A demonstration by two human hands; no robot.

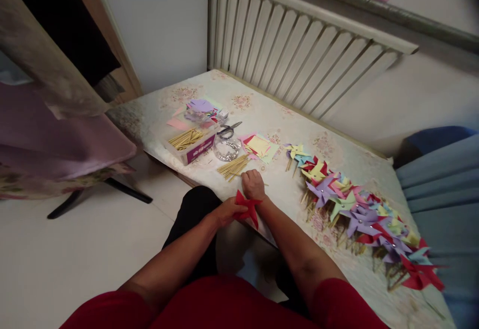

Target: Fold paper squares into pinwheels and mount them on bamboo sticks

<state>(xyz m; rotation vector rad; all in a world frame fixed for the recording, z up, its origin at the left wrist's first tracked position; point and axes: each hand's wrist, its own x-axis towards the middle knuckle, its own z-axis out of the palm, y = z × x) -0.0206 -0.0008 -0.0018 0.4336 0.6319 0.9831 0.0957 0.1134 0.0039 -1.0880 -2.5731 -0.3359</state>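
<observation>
My left hand point(226, 212) pinches a red paper pinwheel point(248, 207) just off the table's near edge. Beyond it my right hand point(253, 184) is curled at the tabletop, its fingertips mostly hidden. A thin wooden stick point(266, 184) pokes out beside that hand and seems to run through its grip. Close to its left lies a loose bundle of wooden sticks point(232, 168). A round clear dish of small shiny metal pieces point(227, 149) stands behind the bundle. Coloured paper squares point(258, 147) are stacked just beyond my right hand.
A box of sticks point(192, 144) and black-handled scissors point(227, 130) are at the left, with a clear container point(205, 114) of paper pieces behind. Many finished pinwheels point(361, 219) line the right side. A radiator point(284, 44) borders the flowered tablecloth point(239, 102).
</observation>
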